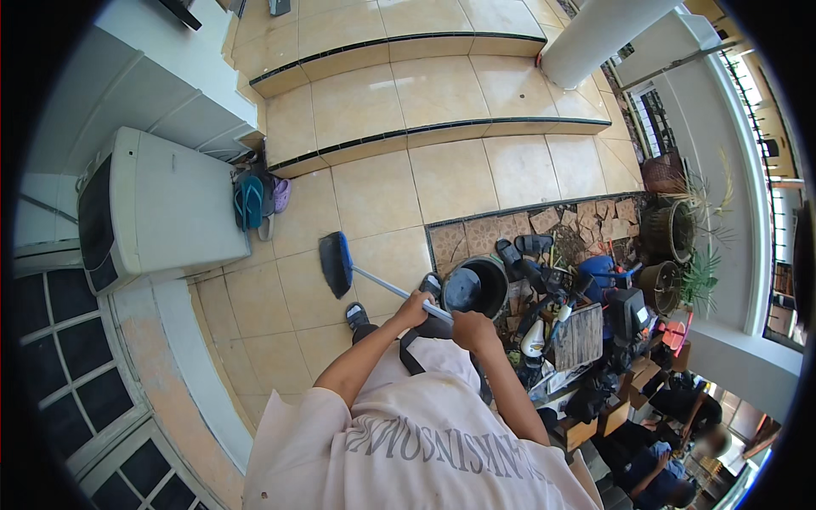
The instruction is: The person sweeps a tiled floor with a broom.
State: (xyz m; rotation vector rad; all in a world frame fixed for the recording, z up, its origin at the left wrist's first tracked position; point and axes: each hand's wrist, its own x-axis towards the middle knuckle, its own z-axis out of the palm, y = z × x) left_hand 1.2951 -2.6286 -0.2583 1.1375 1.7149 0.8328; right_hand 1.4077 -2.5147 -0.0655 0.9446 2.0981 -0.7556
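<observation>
Both of my hands grip the pale handle of a push broom (336,264) with a blue head and dark bristles. My left hand (413,309) holds the handle lower down, nearer the head. Wrapped around its upper end, close to my body, is my right hand (473,331). The bristles lie on beige floor tiles (382,255) ahead of my left foot, which wears a dark sandal (357,314). Just beyond my right hand stands a round black bucket (491,287); whether it holds liquid I cannot tell.
Two tiled steps (440,131) rise ahead, beside a white column (593,44). A white washing machine (178,197) stands left, with teal flip-flops (249,201) and purple clogs (282,194) beside it. Sandals (534,243), a wooden board (577,336) and plant pots (660,287) crowd the right. People (663,465) sit farther back.
</observation>
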